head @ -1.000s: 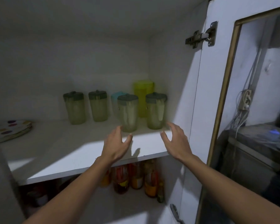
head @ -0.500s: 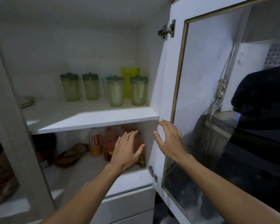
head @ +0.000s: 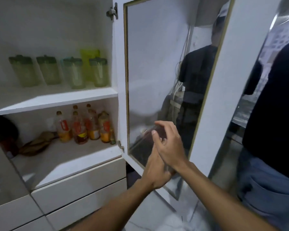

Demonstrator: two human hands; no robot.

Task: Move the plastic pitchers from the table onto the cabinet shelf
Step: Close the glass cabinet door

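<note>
Several pale green plastic pitchers with dark green lids (head: 73, 73) stand in a row on the white cabinet shelf (head: 57, 99), with a taller yellow-green one (head: 90, 55) behind them. Both my hands are low and to the right of the shelf, in front of the open glass cabinet door (head: 158, 77). My right hand (head: 169, 144) crosses over my left hand (head: 154, 170). Neither holds anything; the fingers of both are loosely spread.
The lower shelf holds several bottles with orange and red labels (head: 83, 129) and a brown bundle (head: 37, 144). White drawers (head: 80, 184) sit below. A person in a dark shirt and jeans (head: 274, 130) stands close at the right.
Both hands have drawn back from the pitcher shelf, dropped down and shifted right onto the glass door, crossing each other. The view has pulled away from the cabinet.
</note>
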